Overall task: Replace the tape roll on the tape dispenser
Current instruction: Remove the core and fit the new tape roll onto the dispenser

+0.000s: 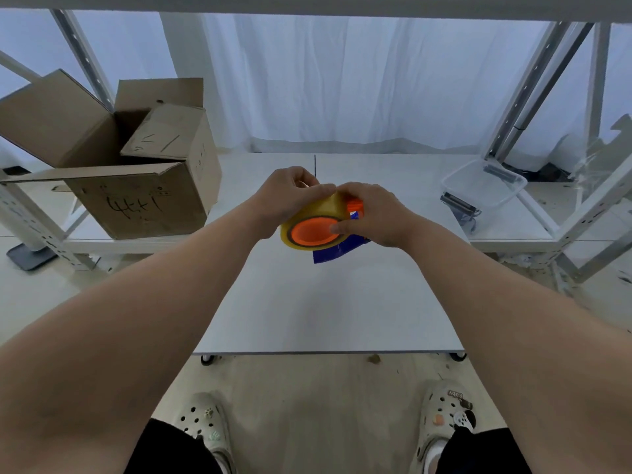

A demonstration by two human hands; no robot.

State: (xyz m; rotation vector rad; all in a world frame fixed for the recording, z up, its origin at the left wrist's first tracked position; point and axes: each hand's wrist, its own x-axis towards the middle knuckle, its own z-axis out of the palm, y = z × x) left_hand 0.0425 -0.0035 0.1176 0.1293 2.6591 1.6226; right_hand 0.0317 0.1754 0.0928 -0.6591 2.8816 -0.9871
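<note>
From the head camera, the readable writing is sparse: the open cardboard box (pixel 136 186) on the left carries black hand-scrawled marks on its front that look like "4t+1", and more strokes on a flap that cannot be read. The right shoe (pixel 444 415) bears a small tag reading "Baby".

The tape roll (pixel 309 213) is yellowish and translucent, mounted on an orange hub (pixel 313 230), with the dark blue body of the tape dispenser (pixel 337 249) showing below and an orange part beside the right fingers. It is held in the air above the far middle of the white table (pixel 325 302).

The left hand (pixel 290 196) is curled over the top left of the roll, fingers closed against it. The right hand (pixel 376 213) wraps the dispenser's right side, thumb pressed on the hub's rim.

The table's near half is bare, its front edge just above the feet. A clear plastic tub (pixel 485 184) sits well to the right on the low shelf, the box well to the left.
</note>
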